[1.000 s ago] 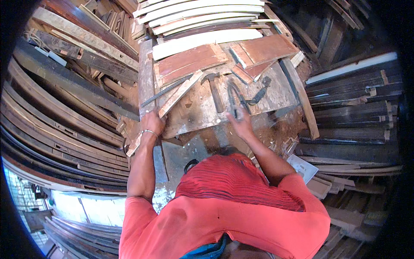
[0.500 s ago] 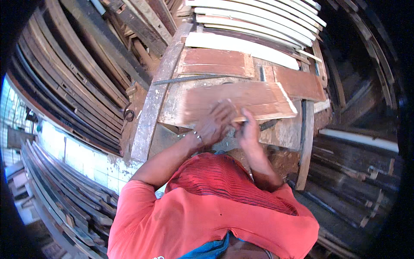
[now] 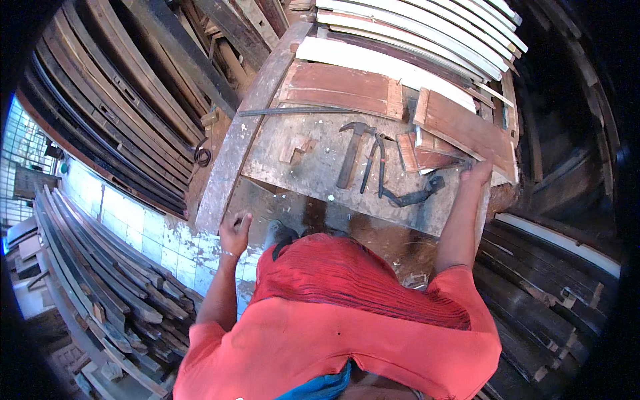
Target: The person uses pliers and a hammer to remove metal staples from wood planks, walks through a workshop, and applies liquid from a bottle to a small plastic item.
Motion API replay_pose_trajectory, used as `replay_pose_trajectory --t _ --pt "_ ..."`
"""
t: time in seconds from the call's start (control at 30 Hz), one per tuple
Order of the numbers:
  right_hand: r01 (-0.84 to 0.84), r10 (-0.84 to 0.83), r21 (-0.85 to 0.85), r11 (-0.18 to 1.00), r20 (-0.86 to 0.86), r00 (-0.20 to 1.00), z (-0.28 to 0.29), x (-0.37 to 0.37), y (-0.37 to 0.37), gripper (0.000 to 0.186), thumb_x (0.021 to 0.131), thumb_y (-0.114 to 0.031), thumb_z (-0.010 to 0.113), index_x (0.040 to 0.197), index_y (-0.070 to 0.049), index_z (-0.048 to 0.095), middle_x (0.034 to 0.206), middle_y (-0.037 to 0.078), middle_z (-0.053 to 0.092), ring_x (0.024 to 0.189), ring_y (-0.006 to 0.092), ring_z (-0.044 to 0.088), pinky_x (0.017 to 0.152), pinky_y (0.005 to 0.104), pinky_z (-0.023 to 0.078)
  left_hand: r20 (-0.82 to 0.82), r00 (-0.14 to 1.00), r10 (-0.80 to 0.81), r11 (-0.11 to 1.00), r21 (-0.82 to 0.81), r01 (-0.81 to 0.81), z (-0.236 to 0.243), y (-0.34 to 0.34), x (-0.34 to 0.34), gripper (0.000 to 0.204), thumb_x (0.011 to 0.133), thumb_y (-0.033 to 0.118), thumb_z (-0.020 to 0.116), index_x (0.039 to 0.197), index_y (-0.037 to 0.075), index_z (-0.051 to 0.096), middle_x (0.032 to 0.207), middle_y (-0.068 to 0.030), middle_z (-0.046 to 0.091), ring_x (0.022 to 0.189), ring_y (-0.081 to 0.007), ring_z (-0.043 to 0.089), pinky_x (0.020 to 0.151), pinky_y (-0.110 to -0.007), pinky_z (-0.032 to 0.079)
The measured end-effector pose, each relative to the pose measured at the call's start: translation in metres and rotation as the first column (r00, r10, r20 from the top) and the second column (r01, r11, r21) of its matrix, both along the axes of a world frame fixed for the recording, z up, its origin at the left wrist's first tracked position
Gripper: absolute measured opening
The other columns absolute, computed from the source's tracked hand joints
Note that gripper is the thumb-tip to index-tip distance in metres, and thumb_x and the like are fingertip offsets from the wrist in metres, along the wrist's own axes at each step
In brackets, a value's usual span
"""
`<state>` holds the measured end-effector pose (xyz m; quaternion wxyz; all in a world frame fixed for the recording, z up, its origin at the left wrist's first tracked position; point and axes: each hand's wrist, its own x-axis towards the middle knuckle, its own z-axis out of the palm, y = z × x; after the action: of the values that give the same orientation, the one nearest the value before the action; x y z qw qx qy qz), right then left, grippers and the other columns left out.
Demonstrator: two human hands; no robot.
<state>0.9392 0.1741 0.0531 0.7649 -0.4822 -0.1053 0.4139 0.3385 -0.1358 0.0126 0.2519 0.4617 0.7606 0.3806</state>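
My right hand [image 3: 476,172] is closed on the lower edge of a reddish-brown board [image 3: 465,128] at the bench's right, over smaller panels [image 3: 413,155]. My left hand [image 3: 235,232] hangs beside the bench's lower left, empty, fingers loosely bent and thumb apart. Between them on the worn workbench [image 3: 271,162] lie a claw hammer [image 3: 347,165], pincers [image 3: 372,163], a dark object I cannot make out [image 3: 417,195] and a small wood block [image 3: 297,150]. Another brown panel [image 3: 343,89] and a thin dark strip [image 3: 293,112] lie farther back.
White planks [image 3: 413,27] are stacked beyond the bench. Long timbers lean at the left [image 3: 113,100] and lie in stacks at lower left [image 3: 107,280]. Dark boards [image 3: 533,300] fill the lower right. A white tiled surface [image 3: 143,240] shows behind the left stack.
The board that crossed the middle has moved right onto the other panels with my right hand, uncovering the hammer and pincers. My left hand has left it and dropped down to the left.
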Motion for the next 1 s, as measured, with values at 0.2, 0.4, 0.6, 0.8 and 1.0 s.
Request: replay_pose_trajectory --t 0.2,0.4,0.6,0.8,1.0 --pt "-0.426 0.458 -0.206 0.881 0.143 0.878 -0.093 -0.15 0.022 0.038 0.099 -0.027 0.063 0.13 -0.006 0.058 0.115 0.014 0.065 0.112 0.0305 0.064 0.102 0.0426 0.049 0.15 0.96 0.235 0.972 -0.034 -0.232 -0.044 -0.064 0.002 0.027 0.094 0.022 0.074 0.103 -0.004 0.074 0.088 -0.0124 0.076 0.084 -0.0149 0.07 0.077 -0.031 0.054" --pt "-0.511 0.411 -0.314 0.8 -0.333 0.849 -0.095 -0.252 0.113 0.036 0.097 -0.034 0.064 0.126 -0.011 0.061 0.126 0.01 0.058 0.11 0.0284 0.057 0.094 0.0458 0.05 0.162 0.918 0.361 0.928 -0.158 -0.337 -0.067 -0.133 -0.003 0.023 0.095 0.018 0.073 0.103 -0.003 0.074 0.093 -0.0068 0.075 0.085 -0.0116 0.067 0.078 -0.028 0.054" --pt "-0.485 0.382 -0.201 0.851 -0.398 0.834 -0.129 -0.253 0.155 0.028 0.095 -0.039 0.064 0.115 -0.02 0.066 0.118 0.002 0.066 0.104 0.0246 0.06 0.078 0.0421 0.052 0.11 0.846 0.521 0.847 -0.188 -0.497 -0.082 -0.193 -0.008 0.019 0.094 0.017 0.072 0.096 -0.002 0.074 0.083 -0.0027 0.07 0.078 -0.0103 0.063 0.074 -0.026 0.051" --pt "-0.399 0.345 -0.065 0.915 -0.392 0.853 -0.077 -0.281 0.163 0.03 0.099 -0.035 0.06 0.123 -0.019 0.064 0.121 0.006 0.067 0.107 0.0292 0.064 0.094 0.0478 0.053 0.2 0.797 0.57 0.821 -0.108 -0.56 -0.094 -0.203 -0.012 0.024 0.094 0.021 0.073 0.094 -0.002 0.075 0.083 -0.0017 0.07 0.077 -0.0101 0.061 0.072 -0.027 0.05" --pt "-0.552 0.519 -0.007 0.834 -0.332 0.788 -0.063 -0.276 0.161 0.047 0.096 -0.024 0.065 0.138 -0.011 0.05 0.142 0.015 0.051 0.13 0.0393 0.052 0.11 0.0578 0.044 0.259 0.82 0.51 0.856 -0.066 -0.512 -0.08 -0.151 -0.042 0.026 0.094 0.023 0.075 0.096 -0.002 0.075 0.087 -0.003 0.072 0.08 -0.0105 0.062 0.074 -0.028 0.05"
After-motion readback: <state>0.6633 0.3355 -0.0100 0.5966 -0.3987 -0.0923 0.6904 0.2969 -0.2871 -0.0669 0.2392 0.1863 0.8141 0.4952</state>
